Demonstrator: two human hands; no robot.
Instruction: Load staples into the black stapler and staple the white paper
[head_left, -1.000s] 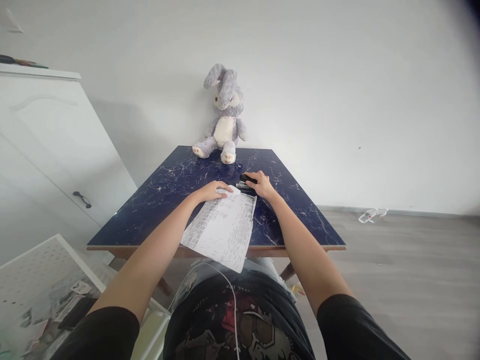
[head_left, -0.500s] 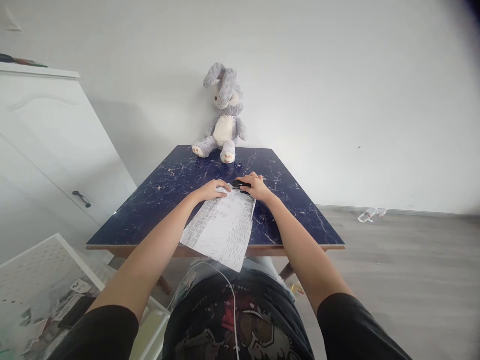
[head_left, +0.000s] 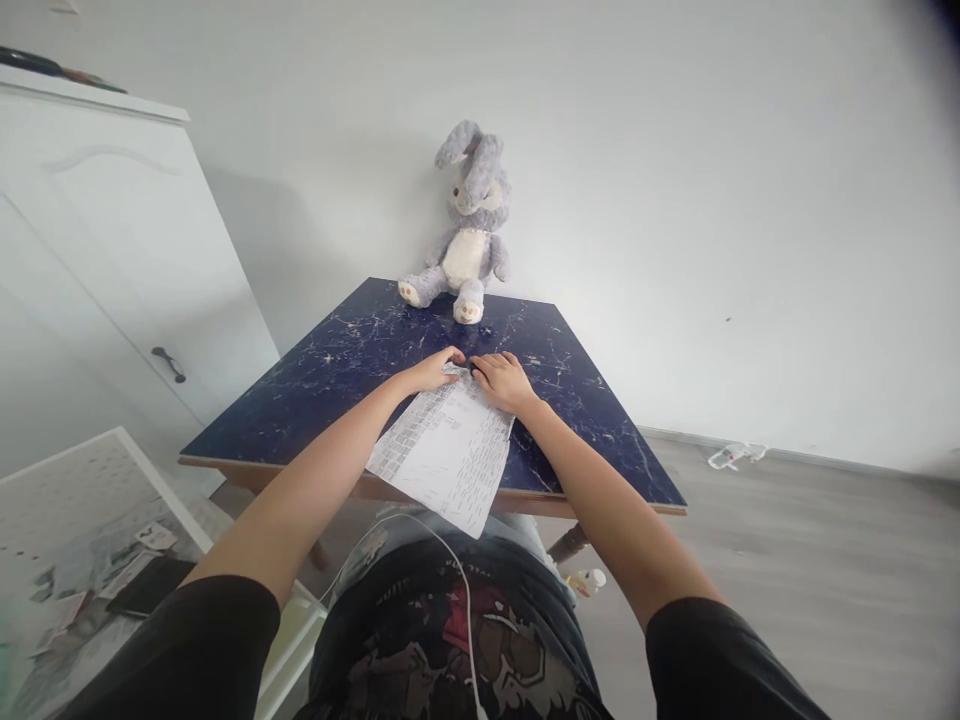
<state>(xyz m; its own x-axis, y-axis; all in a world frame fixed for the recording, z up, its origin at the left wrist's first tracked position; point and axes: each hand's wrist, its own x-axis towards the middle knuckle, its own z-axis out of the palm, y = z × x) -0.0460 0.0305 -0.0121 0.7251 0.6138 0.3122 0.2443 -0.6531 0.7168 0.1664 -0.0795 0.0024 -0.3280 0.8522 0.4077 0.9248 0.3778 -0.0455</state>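
Printed sheets of paper (head_left: 442,455) lie on a dark blue marbled table (head_left: 337,370), their near end hanging over the table's front edge. My left hand (head_left: 435,368) rests flat on the top left corner of the paper, fingers stretched out. My right hand (head_left: 504,380) is curled over a black stapler (head_left: 473,369) at the top edge of the paper, and only a small dark tip of the stapler shows between my two hands. The hands nearly touch each other.
A grey plush rabbit (head_left: 466,228) sits at the table's far edge against the white wall. A white cabinet (head_left: 97,250) stands on the left. A white pegboard tray (head_left: 82,520) with scattered items lies low left. A plastic bottle (head_left: 731,456) lies on the floor at right.
My right hand carried the stapler left, from beside the paper's top right corner to the top edge next to my left hand. The camera view shifted slightly.
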